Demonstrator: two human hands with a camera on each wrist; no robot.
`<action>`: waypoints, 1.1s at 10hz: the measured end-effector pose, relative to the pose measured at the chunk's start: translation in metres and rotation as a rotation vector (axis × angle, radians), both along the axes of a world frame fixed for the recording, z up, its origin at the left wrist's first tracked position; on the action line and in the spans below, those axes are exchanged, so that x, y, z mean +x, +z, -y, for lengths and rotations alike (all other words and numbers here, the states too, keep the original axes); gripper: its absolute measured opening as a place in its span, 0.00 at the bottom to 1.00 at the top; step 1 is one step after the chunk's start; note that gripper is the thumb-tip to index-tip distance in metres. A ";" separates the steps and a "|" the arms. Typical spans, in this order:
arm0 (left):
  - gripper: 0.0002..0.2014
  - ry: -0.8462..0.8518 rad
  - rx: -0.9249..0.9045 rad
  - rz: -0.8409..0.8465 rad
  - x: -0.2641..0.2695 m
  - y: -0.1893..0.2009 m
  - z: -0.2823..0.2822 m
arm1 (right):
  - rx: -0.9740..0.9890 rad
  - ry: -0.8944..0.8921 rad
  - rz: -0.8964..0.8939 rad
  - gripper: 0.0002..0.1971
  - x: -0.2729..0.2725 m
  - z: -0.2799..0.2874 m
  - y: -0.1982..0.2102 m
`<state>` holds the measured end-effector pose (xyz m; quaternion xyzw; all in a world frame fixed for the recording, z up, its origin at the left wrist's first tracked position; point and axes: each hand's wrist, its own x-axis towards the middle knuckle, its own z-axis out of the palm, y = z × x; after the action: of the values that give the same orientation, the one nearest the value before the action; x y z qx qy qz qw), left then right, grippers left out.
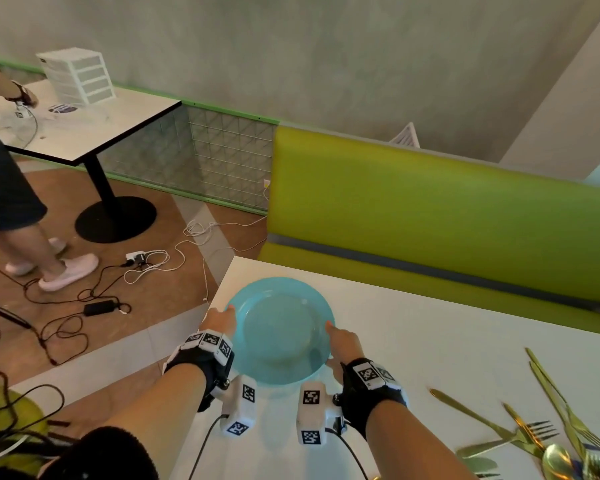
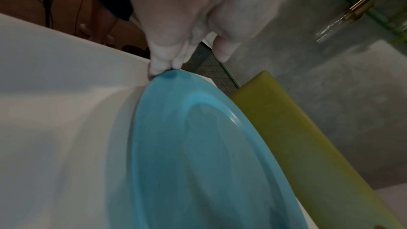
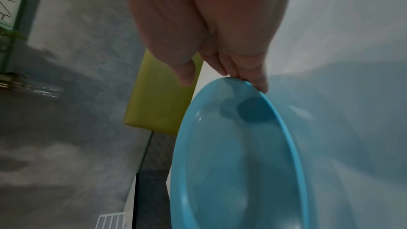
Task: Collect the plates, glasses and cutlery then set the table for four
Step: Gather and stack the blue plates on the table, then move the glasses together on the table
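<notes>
A round blue plate [image 1: 281, 327] lies near the far left corner of the white table [image 1: 430, 358]. My left hand [image 1: 219, 322] is at its left rim and my right hand [image 1: 343, 341] at its right rim. In the left wrist view the fingertips [image 2: 163, 69] touch the edge of the plate [image 2: 198, 145], and the thumb stands clear of it. In the right wrist view the fingertips [image 3: 253, 79] touch the plate's [image 3: 237, 154] outer edge, with the thumb lifted above the rim. Gold cutlery [image 1: 534, 434], forks, knives and spoons, lies in a loose pile at the table's near right.
A green bench [image 1: 430, 209] runs along the table's far side. The table's left edge is close to the plate. Cables and a power strip [image 1: 136, 258] lie on the floor to the left. Another person [image 1: 11, 188] stands by a second table with a white drawer unit [image 1: 77, 76].
</notes>
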<state>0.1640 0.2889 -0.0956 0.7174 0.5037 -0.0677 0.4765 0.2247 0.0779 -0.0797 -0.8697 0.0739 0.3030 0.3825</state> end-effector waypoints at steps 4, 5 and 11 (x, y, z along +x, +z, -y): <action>0.30 0.101 -0.073 0.059 0.017 0.005 -0.015 | 0.224 -0.173 -0.073 0.30 0.025 -0.027 -0.017; 0.30 0.111 -0.078 0.073 0.017 0.005 -0.015 | 0.230 -0.187 -0.070 0.29 0.027 -0.026 -0.019; 0.25 -0.063 0.142 0.201 0.051 0.050 0.080 | 0.242 -0.467 -0.042 0.23 0.007 0.109 0.041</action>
<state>0.2146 0.2088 -0.0456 0.7680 0.4341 0.0253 0.4701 0.2319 -0.0308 -0.0384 -0.7705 0.2436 0.2312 0.5418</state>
